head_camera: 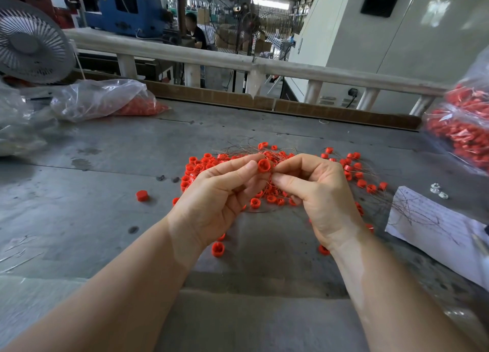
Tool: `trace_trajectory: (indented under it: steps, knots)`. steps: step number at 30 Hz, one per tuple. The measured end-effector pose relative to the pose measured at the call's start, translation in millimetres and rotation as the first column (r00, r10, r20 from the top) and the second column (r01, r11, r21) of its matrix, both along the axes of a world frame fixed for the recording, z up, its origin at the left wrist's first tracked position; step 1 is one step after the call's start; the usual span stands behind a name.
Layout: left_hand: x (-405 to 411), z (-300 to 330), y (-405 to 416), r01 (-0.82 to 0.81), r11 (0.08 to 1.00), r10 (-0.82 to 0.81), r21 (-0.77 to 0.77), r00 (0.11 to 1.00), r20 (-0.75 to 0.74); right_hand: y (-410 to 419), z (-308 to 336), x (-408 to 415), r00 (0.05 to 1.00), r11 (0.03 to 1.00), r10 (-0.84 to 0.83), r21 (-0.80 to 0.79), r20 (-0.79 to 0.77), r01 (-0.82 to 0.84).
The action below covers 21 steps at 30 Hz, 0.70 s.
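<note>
My left hand (219,193) pinched one red cap (263,165) by its sidewall, thumb against forefinger; my right hand (320,190) nipped a thin wire (268,184) just beside. Cap judged light, stiff, slick (wire springy).

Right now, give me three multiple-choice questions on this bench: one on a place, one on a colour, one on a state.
1. Where is the paper sheet relative to the pile of caps? A left B right C underneath
2. What colour are the caps? A red B blue C green
3. What is the left hand doing? A resting flat B pointing C holding a cap
Answers: B, the sheet lies at the pile's right; A, every cap is red; C, thumb and fingers grip one cap.
</note>
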State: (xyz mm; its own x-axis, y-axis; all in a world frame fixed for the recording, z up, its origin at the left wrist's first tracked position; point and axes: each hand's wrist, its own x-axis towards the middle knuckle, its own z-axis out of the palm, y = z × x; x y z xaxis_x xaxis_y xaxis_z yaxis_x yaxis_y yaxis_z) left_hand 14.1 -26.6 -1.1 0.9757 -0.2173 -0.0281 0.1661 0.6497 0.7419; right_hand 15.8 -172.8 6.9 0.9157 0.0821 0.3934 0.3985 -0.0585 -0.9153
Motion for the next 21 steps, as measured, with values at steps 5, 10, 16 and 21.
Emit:
trace_trajectory:
  steps: [5,10,16,21]
  knots:
    - [-0.6,-0.3,-0.4,0.002,1.000,-0.002,0.002,1.000,0.004,-0.5,0.8,0.1,1.000,1.000,-0.007,-0.006,0.013,0.007]
    - [-2.4,1.7,-1.0,0.023,1.000,-0.023,-0.005,1.000,0.014,-1.2,1.8,-0.7,1.000,1.000,-0.003,0.003,0.011,0.003]
    - [-3.4,2.4,-2.4,0.038,0.999,-0.037,-0.022,0.999,0.019,-2.0,1.9,-0.6,1.000,0.998,0.015,0.055,-0.020,-0.014]
    - [-3.3,2.2,-2.8,0.045,0.999,-0.044,-0.029,0.998,0.037,-3.3,0.0,1.7,0.993,0.998,0.010,0.068,-0.116,-0.002]
